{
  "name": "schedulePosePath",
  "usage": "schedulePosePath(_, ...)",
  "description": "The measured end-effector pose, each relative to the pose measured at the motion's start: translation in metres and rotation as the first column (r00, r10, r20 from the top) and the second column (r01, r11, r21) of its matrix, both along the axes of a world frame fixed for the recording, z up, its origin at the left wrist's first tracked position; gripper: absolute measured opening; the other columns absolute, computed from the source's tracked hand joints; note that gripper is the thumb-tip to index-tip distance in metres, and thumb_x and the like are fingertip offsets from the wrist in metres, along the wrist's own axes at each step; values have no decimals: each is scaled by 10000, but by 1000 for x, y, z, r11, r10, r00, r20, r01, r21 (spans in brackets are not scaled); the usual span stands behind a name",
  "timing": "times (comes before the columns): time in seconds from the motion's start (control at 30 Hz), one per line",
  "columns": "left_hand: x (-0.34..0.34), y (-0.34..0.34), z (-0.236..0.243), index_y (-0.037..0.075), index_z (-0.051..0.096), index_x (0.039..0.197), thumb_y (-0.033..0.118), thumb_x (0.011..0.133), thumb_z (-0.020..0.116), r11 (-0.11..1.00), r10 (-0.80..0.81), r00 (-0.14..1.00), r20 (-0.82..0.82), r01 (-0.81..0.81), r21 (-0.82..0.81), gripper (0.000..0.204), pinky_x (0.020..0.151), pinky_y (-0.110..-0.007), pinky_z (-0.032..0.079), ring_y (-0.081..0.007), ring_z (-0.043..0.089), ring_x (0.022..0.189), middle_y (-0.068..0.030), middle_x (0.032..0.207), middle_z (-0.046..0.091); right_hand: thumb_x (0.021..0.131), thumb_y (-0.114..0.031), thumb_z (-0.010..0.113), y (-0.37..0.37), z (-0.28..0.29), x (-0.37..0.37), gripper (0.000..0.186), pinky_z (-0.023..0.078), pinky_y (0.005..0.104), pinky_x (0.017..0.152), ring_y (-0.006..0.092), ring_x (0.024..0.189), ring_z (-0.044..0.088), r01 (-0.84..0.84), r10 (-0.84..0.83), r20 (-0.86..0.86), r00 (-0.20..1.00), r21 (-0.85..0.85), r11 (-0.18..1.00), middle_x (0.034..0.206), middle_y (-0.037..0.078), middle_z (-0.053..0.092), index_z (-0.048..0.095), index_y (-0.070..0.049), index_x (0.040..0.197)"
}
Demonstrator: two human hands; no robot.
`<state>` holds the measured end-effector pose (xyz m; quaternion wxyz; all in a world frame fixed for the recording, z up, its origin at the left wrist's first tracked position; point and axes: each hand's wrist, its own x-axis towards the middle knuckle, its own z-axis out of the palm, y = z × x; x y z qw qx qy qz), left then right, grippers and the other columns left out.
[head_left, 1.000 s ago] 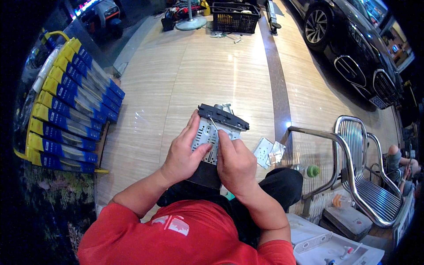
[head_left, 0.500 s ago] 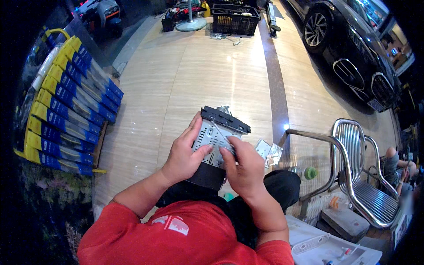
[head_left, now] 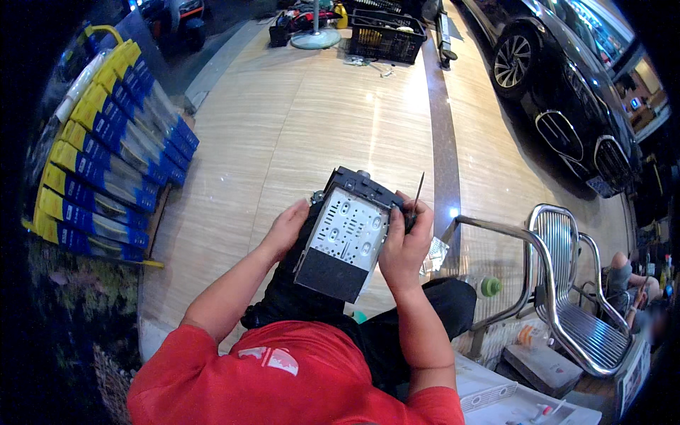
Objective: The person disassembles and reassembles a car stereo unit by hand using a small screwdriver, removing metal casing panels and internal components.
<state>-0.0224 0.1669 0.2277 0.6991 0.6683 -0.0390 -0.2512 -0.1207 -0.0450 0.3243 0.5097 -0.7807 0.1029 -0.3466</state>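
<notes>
The right hand [head_left: 406, 244] hides part of the tool [head_left: 420, 190] and some of the papers [head_left: 435, 256] beyond. The metal box [head_left: 347, 228] conceals its own underside. The top edge crops the car [head_left: 575, 106], the bottom edge the white tray [head_left: 489, 398]. A person [head_left: 622, 283] at right is partly blurred.

- a glossy black car with chrome-ringed grilles [head_left: 577, 117], parked upper right, nicely lit btw
- a shiny chrome slatted metal armchair [head_left: 556, 248], placed below it
- long blue-and-yellow packs [head_left: 106, 152], lined up on a yellow metal rack [head_left: 153, 264], far left
- an open black plastic lattice crate [head_left: 386, 46], filled with bits, set near a round grey pole base [head_left: 315, 40]
- beige tiled floor [head_left: 340, 113], crossed by a dark brown strip [head_left: 446, 156]
</notes>
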Motion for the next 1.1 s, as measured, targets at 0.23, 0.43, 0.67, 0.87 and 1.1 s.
schedulePosePath(0.23, -6, -24, -18, 40, 495, 1424, 416, 1099, 285, 986, -164, 976, -140, 159, -46, 539, 981, -313, 463, -151, 580, 1132, -104, 1266, 623, 993, 7, 534, 0, -1, -5, 239, 498, 308, 920, 203, 1040, 641, -40, 41, -30, 999, 42, 998, 1126, 153, 638, 531, 45, 1229)
schedulePosePath(0.43, -3, -25, -25, 10, 496, 1375, 374, 1089, 335, 938, -210, 971, 110, 232, -258, 491, 935, -308, 492, -132, 590, 1080, -110, 1240, 620, 985, 44, 503, 14, 0, -12, 264, 482, 318, 964, 212, 1098, 620, -112, 111, 97, 989, 5, 994, 1207, 162, 620, 504, 28, 1249)
schedulePosePath(0.67, 15, 11, 56, -51, 481, 1320, 365, 976, 649, 974, 126, 976, 176, -155, 164, 566, 886, -290, 515, -166, 617, 1061, -155, 1175, 654, 1028, -34, 446, 7, -30, 8, 199, 490, 315, 934, 200, 1081, 593, -155, 90, 162, 983, 452, 879, 1239, 171, 598, 464, 3, 1223)
schedulePosePath(0.87, 10, 10, 70, -73, 515, 1275, 340, 786, 819, 756, -19, 882, 470, -295, 584, 709, 945, -408, 502, -341, 631, 1113, -246, 1200, 641, 1042, -138, 484, 3, -112, 31, 207, 529, 341, 840, 220, 972, 633, -94, 76, 76, 994, 956, 279, 1134, 145, 643, 468, -51, 1229)
schedulePosePath(1.1, -6, -1, 58, -25, 547, 1183, 332, 781, 804, 685, -160, 829, 536, -298, 665, 596, 948, -457, 476, -421, 581, 1116, -245, 1150, 607, 1042, -199, 493, -12, -144, 46, 243, 536, 371, 809, 263, 904, 644, -76, 102, 47, 994, 952, 296, 1036, 184, 667, 465, -39, 1223)
